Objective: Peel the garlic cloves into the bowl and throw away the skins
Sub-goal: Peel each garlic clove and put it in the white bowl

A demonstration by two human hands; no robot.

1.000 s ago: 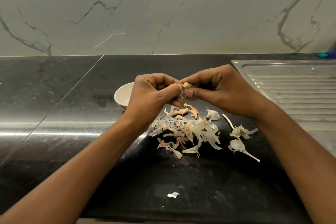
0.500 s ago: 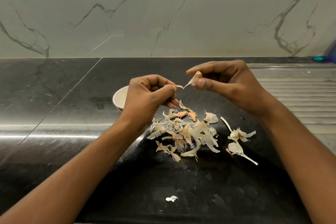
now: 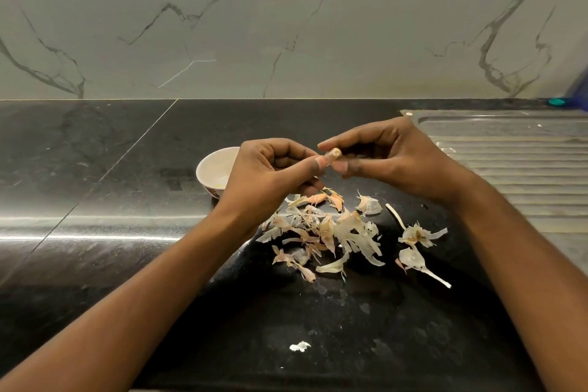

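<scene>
A grey, dark-veined marble wall [image 3: 286, 25] is rising behind a glossy black stone countertop [image 3: 79, 169]. A ribbed steel drainboard [image 3: 515, 162] is lying at the right, and a streak of light is glinting across the countertop's left side.

Glossy black polished stone surface [image 3: 95, 200], thin papery dry garlic skins [image 3: 327, 232] scattered on it beside a smooth glazed white bowl [image 3: 213, 169], dull ridged metal drainboard [image 3: 515, 162] right of the skins, smooth veined marble wall [image 3: 286, 25].

Head-worn, close, downward over countertop [image 3: 105, 264]
</scene>
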